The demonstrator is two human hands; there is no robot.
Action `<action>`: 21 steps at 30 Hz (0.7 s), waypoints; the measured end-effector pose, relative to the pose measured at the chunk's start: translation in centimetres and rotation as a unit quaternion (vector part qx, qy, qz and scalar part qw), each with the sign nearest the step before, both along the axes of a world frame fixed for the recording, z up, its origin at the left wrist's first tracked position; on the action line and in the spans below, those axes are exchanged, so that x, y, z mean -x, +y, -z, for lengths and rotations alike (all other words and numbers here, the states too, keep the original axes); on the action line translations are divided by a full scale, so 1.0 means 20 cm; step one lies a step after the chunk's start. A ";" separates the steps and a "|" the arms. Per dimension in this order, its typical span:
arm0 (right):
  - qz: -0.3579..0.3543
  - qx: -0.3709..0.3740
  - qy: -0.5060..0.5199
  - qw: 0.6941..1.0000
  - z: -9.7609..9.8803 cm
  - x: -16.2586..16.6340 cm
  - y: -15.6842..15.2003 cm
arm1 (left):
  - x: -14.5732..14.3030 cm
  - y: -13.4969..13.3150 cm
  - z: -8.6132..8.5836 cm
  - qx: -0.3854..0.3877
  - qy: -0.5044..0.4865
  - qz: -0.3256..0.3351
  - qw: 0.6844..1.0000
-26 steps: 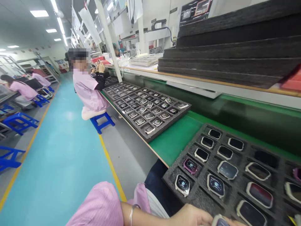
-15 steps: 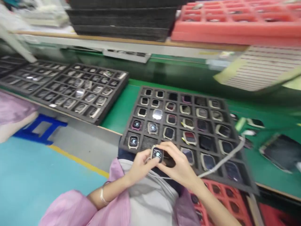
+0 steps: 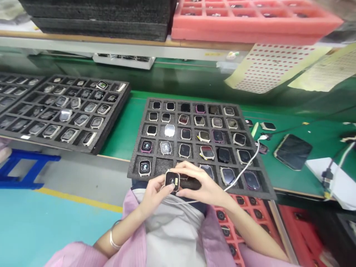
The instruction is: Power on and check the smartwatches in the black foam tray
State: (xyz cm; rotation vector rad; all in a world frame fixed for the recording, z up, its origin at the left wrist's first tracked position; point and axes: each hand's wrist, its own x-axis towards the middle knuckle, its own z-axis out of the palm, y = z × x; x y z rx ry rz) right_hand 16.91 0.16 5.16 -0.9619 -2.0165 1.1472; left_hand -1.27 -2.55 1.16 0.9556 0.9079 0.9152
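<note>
A smartwatch [image 3: 171, 178] without a strap is held between both hands over the near edge of a dark foam tray [image 3: 271, 187]. My left hand [image 3: 156, 191] grips its left side, thumb on the lit screen, which shows a small yellow patch. The fingers of my right hand [image 3: 198, 183] close on the top and right edges of the watch. A white cable [image 3: 241, 172] runs from the right across the tray and on below my hands. More watches lie in the tray's compartments, among them a lit one [image 3: 145, 168] at the near left corner.
Another dark tray of watches [image 3: 96, 146] lies to the left. On the right are a black tablet-like device [image 3: 293, 151] and a green tool [image 3: 254, 129]. Below the tray sits a red foam tray [image 3: 226, 222]. A shelf above carries black foam [image 3: 97, 27] and red foam [image 3: 241, 31].
The view has swung right, so the trays appear further left. The watch stays in both hands; its screen has changed from a light figure to a darker display with a yellow patch.
</note>
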 end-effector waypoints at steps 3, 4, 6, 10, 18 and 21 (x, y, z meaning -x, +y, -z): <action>-0.026 0.056 0.086 0.994 0.00 -0.02 0.02 | 0.02 -0.01 0.01 0.056 -0.052 0.053 0.996; -0.020 0.064 0.111 0.992 0.00 -0.02 0.02 | 0.03 -0.01 0.01 0.069 -0.072 0.068 0.993; -0.003 0.069 0.150 0.986 0.02 -0.01 0.02 | 0.03 -0.01 0.00 0.084 -0.100 0.080 0.988; 0.001 0.069 0.185 0.980 0.04 0.01 0.01 | 0.04 -0.02 -0.04 0.073 -0.120 0.088 0.986; -0.032 0.027 0.076 0.996 -0.01 -0.01 0.04 | 0.06 0.01 -0.11 -0.027 0.024 0.033 0.999; -0.019 0.003 0.029 0.999 -0.02 0.00 0.03 | 0.05 0.02 -0.09 -0.038 0.053 0.025 0.998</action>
